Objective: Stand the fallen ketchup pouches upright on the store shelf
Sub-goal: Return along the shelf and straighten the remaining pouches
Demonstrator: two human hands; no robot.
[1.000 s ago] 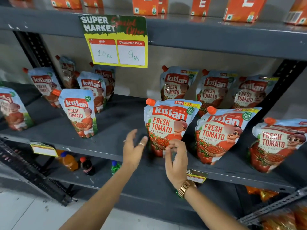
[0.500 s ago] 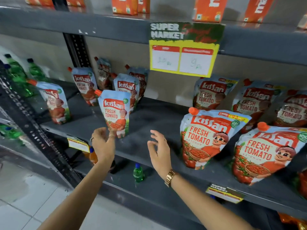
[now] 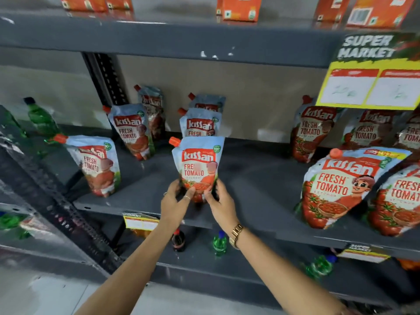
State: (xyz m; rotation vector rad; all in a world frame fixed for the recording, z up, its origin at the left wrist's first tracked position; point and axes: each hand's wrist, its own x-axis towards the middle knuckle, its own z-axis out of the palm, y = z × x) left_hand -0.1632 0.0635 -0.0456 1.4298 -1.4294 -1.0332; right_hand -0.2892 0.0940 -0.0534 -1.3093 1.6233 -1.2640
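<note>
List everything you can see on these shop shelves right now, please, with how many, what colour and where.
held ketchup pouch: one, pale blue and red, orange cap, upright at the middle shelf's front edge
other ketchup pouches: about eleven in view, same colours, spread along the middle shelf, some cut off at the right
orange cartons: several, top shelf
price sign: one, yellow and dark, hanging at upper right
green bottles: a few, far left and lower shelf
dark bottle: one, red cap, lower shelf
shelf tags: two, yellow, on the front edge
left hand: at the held pouch's base, rings
right hand: at its base, gold watch
</note>
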